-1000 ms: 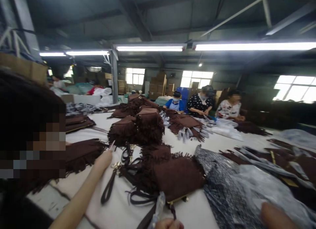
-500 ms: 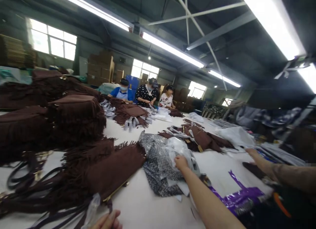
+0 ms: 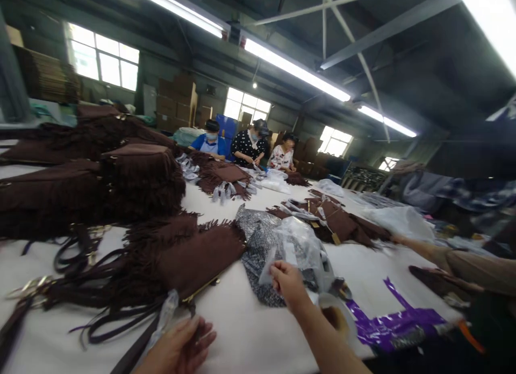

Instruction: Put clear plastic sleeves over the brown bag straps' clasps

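Note:
My right hand (image 3: 287, 281) pinches a clear plastic piece (image 3: 266, 267) above a grey patterned sheet (image 3: 252, 239) and a crumpled clear bag (image 3: 304, 239). At the bottom, my left hand (image 3: 183, 344) has its fingers curled loosely beside a strap end of a brown fringed bag (image 3: 197, 261); whether it grips the strap is unclear. Clear plastic wrap (image 3: 166, 312) lies against that strap by my left hand.
Stacked brown fringed bags (image 3: 141, 186) rise at the left. A tape roll (image 3: 334, 317) and purple packaging (image 3: 397, 328) lie at the right front. Another person's arm (image 3: 435, 253) reaches in from the right. Several people sit across the white table (image 3: 250, 336).
My right hand has drawn back a little to the left, with a clear plastic piece now visible in it. More of my left hand shows. The view has shifted, and the tape roll shows.

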The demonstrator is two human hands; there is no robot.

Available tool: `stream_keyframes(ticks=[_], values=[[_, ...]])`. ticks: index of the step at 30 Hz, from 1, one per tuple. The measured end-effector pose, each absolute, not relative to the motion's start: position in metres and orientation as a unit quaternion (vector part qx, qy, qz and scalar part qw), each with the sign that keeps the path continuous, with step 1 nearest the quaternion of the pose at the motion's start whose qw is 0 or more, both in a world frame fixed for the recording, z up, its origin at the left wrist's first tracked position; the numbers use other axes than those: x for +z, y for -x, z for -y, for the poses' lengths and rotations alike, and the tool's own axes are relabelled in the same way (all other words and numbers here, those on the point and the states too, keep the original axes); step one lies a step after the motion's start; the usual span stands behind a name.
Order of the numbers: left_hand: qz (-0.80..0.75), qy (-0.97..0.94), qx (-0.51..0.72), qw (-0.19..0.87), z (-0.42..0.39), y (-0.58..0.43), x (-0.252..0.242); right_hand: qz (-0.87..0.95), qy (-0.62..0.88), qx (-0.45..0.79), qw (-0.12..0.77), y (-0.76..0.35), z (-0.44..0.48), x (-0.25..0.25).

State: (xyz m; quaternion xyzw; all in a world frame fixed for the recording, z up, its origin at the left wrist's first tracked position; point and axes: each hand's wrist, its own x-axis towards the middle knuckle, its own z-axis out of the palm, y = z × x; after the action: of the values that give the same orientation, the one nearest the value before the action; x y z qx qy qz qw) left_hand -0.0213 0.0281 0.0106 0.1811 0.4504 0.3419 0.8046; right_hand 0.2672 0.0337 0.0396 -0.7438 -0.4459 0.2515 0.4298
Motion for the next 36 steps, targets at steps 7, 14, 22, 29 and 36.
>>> stream_keyframes(ticks=[7, 14, 22, 29, 36], values=[[-0.353, -0.171, 0.348, 0.852, -0.026, 0.031, 0.003, 0.39, 0.549, 0.598, 0.435, -0.143, 0.018, -0.001], [-0.368, -0.218, 0.366, 0.826, -0.018, 0.02, -0.002, 0.503, 0.594, 0.515, 0.358, -0.153, 0.005, 0.009], [-0.341, -0.208, 0.352, 0.847, -0.027, 0.045, 0.002, 0.541, 0.651, 0.39, 0.364, -0.135, 0.005, 0.017], [-0.308, -0.27, 0.365, 0.836, -0.035, 0.044, 0.0, 0.592, 0.634, 0.403, 0.292, -0.124, 0.025, 0.017], [-0.313, -0.303, 0.37, 0.821, -0.03, 0.04, -0.004, 0.604, 0.633, 0.383, 0.297, -0.119, 0.024, 0.021]])
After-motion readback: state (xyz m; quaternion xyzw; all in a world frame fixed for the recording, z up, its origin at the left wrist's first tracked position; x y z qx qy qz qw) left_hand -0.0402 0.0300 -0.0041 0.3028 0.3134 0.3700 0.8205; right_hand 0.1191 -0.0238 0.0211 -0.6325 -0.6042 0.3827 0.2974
